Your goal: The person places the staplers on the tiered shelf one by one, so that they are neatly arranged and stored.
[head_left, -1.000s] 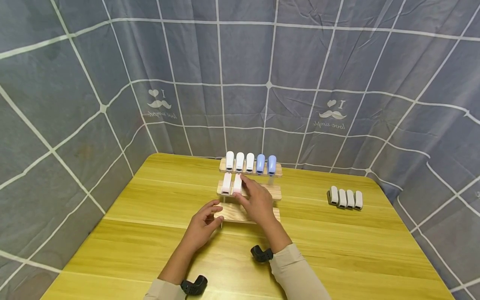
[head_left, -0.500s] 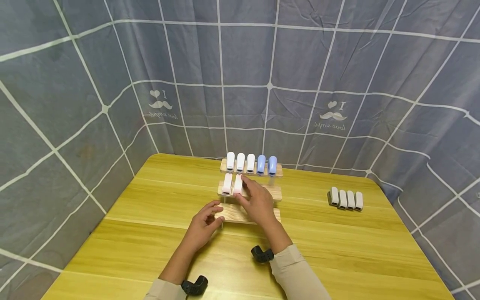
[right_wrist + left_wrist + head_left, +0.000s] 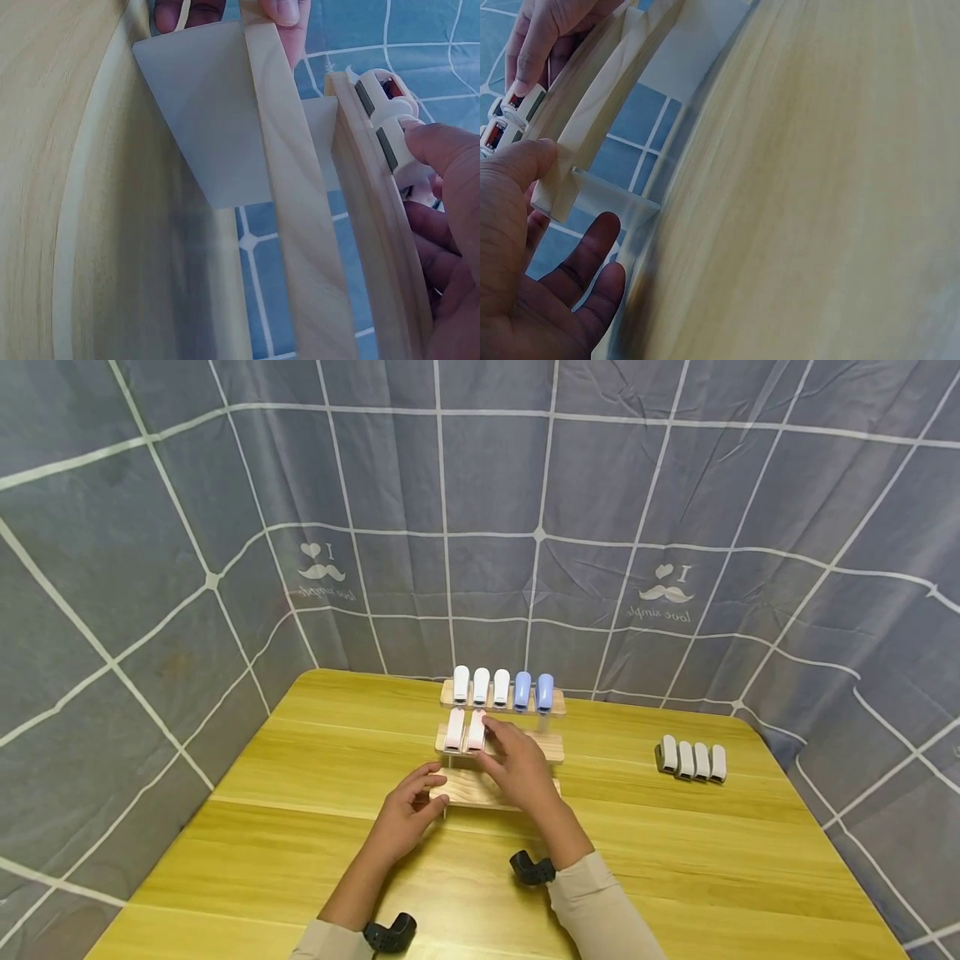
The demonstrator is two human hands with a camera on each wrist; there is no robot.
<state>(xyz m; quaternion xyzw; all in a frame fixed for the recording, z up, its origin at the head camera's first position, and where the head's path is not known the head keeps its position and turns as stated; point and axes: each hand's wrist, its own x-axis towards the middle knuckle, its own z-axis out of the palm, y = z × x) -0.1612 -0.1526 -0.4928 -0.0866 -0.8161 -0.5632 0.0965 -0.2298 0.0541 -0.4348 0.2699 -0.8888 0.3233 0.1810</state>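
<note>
A tiered wooden rack (image 3: 472, 787) with clear supports stands mid-table. My left hand (image 3: 401, 818) holds the left end of its lowest shelf; in the left wrist view the thumb lies on the board and two other fingers extend below. On the middle shelf are two pale pink mini staplers side by side. My right hand (image 3: 521, 768) pinches the right-hand pink stapler (image 3: 476, 732), its thumb touching the front end in the right wrist view. The left-hand pink stapler (image 3: 453, 730) stands close beside it. Three white staplers (image 3: 481, 686) and two blue staplers (image 3: 522, 691) fill the top shelf.
Several white and grey staplers (image 3: 693, 759) stand in a row at the right of the wooden table (image 3: 675, 860). A grey curtain (image 3: 487, 485) with white grid lines hangs behind the table and along its sides.
The right hand and forearm have shifted slightly right and toward the body, and the thumb sits a little lower at the pink stapler's front. The left hand stays on the shelf.
</note>
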